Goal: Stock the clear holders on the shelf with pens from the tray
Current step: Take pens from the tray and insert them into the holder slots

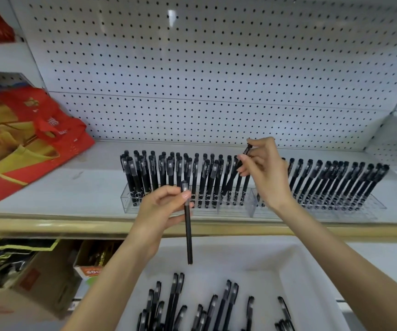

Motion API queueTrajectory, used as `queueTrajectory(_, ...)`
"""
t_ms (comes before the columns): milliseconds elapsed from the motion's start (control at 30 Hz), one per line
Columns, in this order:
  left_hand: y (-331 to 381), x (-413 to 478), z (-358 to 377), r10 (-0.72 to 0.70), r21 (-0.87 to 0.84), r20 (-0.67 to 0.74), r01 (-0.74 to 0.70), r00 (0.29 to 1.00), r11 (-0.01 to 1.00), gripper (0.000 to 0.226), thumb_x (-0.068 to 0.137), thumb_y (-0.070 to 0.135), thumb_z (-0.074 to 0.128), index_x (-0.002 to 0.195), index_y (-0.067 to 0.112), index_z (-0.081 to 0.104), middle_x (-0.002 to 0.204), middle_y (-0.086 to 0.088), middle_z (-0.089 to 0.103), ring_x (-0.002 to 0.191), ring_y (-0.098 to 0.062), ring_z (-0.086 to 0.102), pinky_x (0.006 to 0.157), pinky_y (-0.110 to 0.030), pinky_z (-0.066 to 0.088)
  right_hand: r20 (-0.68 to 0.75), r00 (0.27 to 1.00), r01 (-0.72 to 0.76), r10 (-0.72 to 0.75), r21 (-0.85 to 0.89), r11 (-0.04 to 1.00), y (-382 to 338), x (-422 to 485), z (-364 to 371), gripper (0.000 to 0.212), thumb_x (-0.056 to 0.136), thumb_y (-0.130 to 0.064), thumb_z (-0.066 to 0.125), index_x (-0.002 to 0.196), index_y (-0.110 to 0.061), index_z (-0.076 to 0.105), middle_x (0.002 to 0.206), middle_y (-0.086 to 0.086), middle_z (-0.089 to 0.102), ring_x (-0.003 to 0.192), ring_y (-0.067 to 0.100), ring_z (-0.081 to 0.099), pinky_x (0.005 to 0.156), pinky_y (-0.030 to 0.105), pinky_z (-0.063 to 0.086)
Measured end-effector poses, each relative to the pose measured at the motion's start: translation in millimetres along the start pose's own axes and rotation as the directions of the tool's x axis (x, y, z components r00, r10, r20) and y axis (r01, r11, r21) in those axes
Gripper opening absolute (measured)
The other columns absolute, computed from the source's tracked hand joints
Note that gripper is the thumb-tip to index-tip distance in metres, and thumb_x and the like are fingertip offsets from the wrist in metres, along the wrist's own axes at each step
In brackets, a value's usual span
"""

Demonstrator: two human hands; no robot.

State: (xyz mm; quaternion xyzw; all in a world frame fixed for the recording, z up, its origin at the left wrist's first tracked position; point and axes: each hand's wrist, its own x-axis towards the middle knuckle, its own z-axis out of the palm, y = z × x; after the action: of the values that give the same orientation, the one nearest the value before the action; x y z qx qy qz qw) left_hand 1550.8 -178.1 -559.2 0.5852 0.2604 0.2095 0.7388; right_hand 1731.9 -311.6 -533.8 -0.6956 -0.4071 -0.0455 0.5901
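Observation:
Two clear holders stand side by side on the shelf, the left holder [130,204] and the right holder [374,206], both packed with several upright black pens. My left hand [161,211] pinches a black pen [188,235] near its cap; the pen hangs almost upright in front of the shelf edge, above the tray. My right hand [264,173] pinches the cap end of another black pen [246,150], tilted over the seam between the two holders. A white tray [295,263] below holds several loose black pens [216,306].
A white pegboard [216,68] backs the shelf. Red and gold gift bags [25,132] lie at the shelf's left. The gold shelf edge [49,225] runs across. Cardboard boxes [37,283] sit on the lower level at left.

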Motion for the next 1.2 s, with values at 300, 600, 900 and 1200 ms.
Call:
queueTrajectory(300, -5, 2, 1, -0.003, -0.050, 0.028, 0.004, 1.000, 0.999, 0.020, 0.072, 0.025, 0.071, 0.086, 0.012, 0.065, 0.086, 0.001, 0.074, 0.091, -0.022, 0.071, 0.082, -0.037, 0.055, 0.045, 0.999, 0.016, -0.013, -0.047, 0.999, 2, 6, 2, 0.025, 0.093, -0.011, 0.059, 0.112, -0.018, 0.045, 0.085, 0.002, 0.061, 0.068, 0.009, 0.065, 0.066, 0.020, 0.055)
queueTrajectory(600, -16, 0, -12, 0.054, -0.001, -0.052, -0.054, 0.997, 0.999, 0.019, 0.070, 0.029, 0.072, 0.082, 0.016, 0.068, 0.084, 0.001, 0.071, 0.093, -0.021, 0.070, 0.083, -0.039, 0.056, 0.099, 0.995, 0.044, -0.027, -0.174, 0.984, 18, -8, 11, 0.018, 0.087, -0.017, 0.067, 0.103, -0.023, 0.061, 0.089, -0.011, 0.064, 0.079, 0.009, 0.068, 0.077, 0.022, 0.056)
queueTrajectory(900, -15, -3, -13, 0.055, 0.012, -0.051, -0.055, 0.997, 0.998, 0.024, 0.070, 0.029, 0.071, 0.088, 0.013, 0.067, 0.089, -0.004, 0.071, 0.087, -0.016, 0.071, 0.075, -0.030, 0.055, 0.061, 0.994, 0.100, -0.088, -0.242, 0.965, 19, -2, 14, 0.023, 0.085, -0.012, 0.070, 0.108, -0.013, 0.069, 0.093, -0.018, 0.055, 0.079, -0.005, 0.059, 0.074, 0.008, 0.047)
queueTrajectory(1200, -23, -8, -7, 0.015, -0.006, -0.009, -0.015, 1.000, 1.000, 0.035, 0.068, 0.030, 0.072, 0.095, 0.007, 0.068, 0.089, -0.006, 0.072, 0.085, -0.019, 0.072, 0.076, -0.033, 0.057, 0.037, 0.998, 0.053, -0.046, -0.224, 0.973, 19, -4, 8, 0.016, 0.085, -0.009, 0.070, 0.100, -0.014, 0.070, 0.094, -0.013, 0.059, 0.081, -0.004, 0.059, 0.073, 0.009, 0.048)
